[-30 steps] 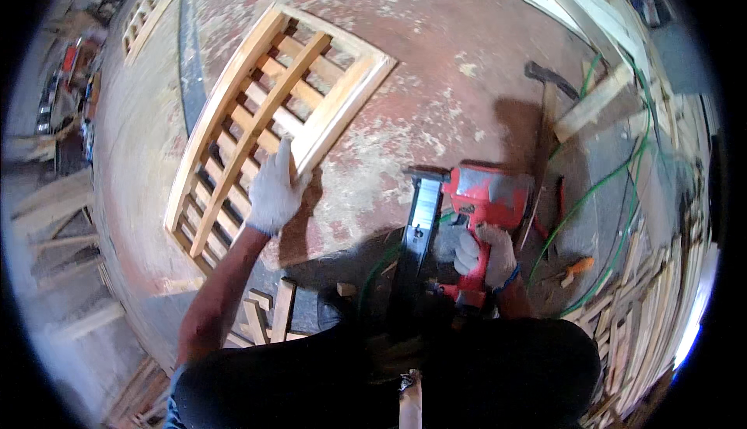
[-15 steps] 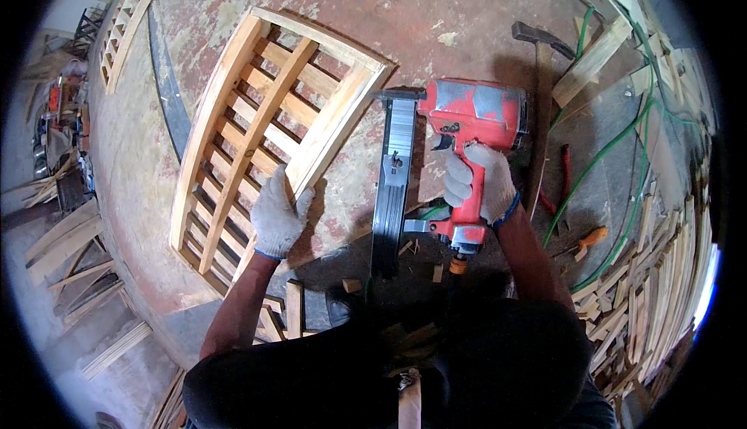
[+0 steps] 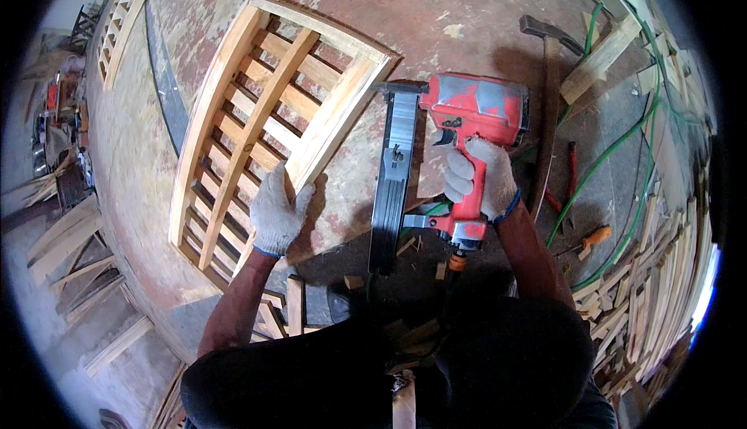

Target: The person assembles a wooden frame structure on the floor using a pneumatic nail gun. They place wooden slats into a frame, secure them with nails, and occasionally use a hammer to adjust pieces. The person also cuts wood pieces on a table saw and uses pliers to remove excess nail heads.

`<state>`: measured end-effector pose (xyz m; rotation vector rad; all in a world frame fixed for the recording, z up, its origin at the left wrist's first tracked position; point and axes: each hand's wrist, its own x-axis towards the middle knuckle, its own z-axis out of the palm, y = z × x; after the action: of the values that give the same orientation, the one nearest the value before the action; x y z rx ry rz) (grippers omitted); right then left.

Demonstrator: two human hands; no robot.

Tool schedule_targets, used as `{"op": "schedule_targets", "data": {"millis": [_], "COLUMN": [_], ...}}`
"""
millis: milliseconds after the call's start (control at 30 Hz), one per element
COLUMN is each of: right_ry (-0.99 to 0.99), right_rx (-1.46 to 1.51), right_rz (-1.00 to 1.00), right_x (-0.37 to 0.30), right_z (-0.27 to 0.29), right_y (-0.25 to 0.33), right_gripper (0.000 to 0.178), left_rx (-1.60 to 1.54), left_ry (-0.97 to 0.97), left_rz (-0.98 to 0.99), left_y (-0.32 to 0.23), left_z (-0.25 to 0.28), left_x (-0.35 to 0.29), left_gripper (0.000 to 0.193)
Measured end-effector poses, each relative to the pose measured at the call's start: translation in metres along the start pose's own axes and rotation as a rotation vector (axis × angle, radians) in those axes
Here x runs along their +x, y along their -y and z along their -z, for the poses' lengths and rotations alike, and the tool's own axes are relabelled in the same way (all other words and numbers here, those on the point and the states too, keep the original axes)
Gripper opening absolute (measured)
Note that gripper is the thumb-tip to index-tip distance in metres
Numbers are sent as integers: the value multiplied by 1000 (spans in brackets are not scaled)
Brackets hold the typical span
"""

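A slatted wooden frame (image 3: 260, 135) lies tilted on the worn reddish floor, left of centre. Its long side rails are slightly curved, with several cross slats and one lengthwise bar over them. My left hand (image 3: 278, 210), in a pale work glove, grips the frame's near right rail, fingers over the wood and thumb along its outer side. My right hand (image 3: 488, 178), gloved too, is wrapped round the handle of a red and grey pneumatic nail gun (image 3: 476, 106). The gun's long dark magazine stands to the left of the handle, and its nose is close to the frame's far right corner.
A hammer (image 3: 549, 110) lies right of the gun, with red-handled pliers (image 3: 572, 172) and an orange-handled tool (image 3: 597, 236) nearby. A green hose (image 3: 608, 153) winds across the right side. Wood strips (image 3: 646, 289) pile up at lower right; another slatted frame (image 3: 128, 21) is at far left.
Both hands keep their holds on the frame and the nail gun. The view has shifted slightly; the gun's nose appears a touch higher and nearer the frame's corner.
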<state>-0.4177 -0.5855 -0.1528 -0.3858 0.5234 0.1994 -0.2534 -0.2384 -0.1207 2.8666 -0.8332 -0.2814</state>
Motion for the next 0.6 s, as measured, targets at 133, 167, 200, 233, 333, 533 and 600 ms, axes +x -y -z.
{"op": "schedule_targets", "data": {"millis": [133,167,200,233,333,533,600], "right_ry": [-13,-22,-30,-44,-21,43,8], "right_rx": [32,46,61,75,-1,34,45], "right_rz": [-11,-5,1,8,-23,-81,-89], "right_x": [0,-1,-3,-6,-10,-8,-8], "right_z": [-5,-8,-12,-13,-11,-17,-22], "right_y": [0,0,0,-1,-15,-44,-48], "right_gripper": [34,32,31,30,28,36,37], "left_rx": [8,10,5,-5,-5,-7,-17], "left_ry": [-17,-23,-7,12,25,16,16], "left_rz": [11,17,28,37,46,57,52], "left_y": [1,2,2,-2,-6,-3,-3], "left_z": [0,1,3,4,5,3,4], "left_x": [0,1,2,3,5,4,4], "left_gripper": [71,70,68,67,65,67,67]}}
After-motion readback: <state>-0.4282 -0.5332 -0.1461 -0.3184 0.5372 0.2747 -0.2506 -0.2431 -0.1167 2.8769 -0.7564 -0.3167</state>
